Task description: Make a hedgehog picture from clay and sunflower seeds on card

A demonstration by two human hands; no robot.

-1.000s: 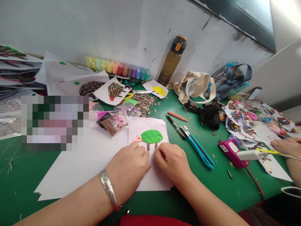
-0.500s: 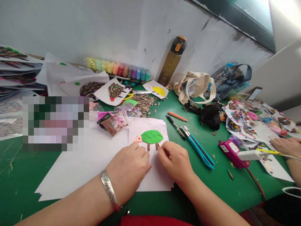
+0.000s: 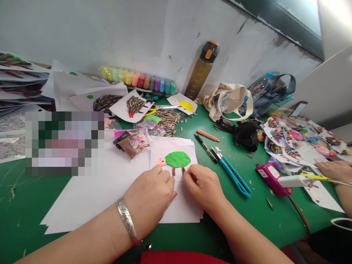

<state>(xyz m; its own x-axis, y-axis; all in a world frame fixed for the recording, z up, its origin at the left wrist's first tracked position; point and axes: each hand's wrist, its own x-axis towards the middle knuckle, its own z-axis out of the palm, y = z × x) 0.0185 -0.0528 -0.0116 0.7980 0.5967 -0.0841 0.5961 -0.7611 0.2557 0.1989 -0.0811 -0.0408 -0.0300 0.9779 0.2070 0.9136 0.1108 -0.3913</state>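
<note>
Clay animal [image 3: 178, 160] on white paper [image 3: 160, 147].
Remotely, I found the left hand [image 3: 152, 190] curled over the paper, apparently bracing it; the right hand [image 3: 202, 187] bunched beside a brown leg [image 3: 183, 170]. Whether either gripped anything, I could not tell.

On the green desk [image 3: 198, 238] lie white sheets [image 3: 96, 194] at near left, an orange pencil [image 3: 208, 135] right, and loose seeds [image 3: 167, 120] far.

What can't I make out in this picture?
All in the head view:
Anything the right hand pinches: hidden by its curled fingers.
Paper under the left hand: covered by it.
Behind the pixelated block: masked.
Co-worker's forearm: cut off by the right edge.
Markings on the bottle: too small.
</note>
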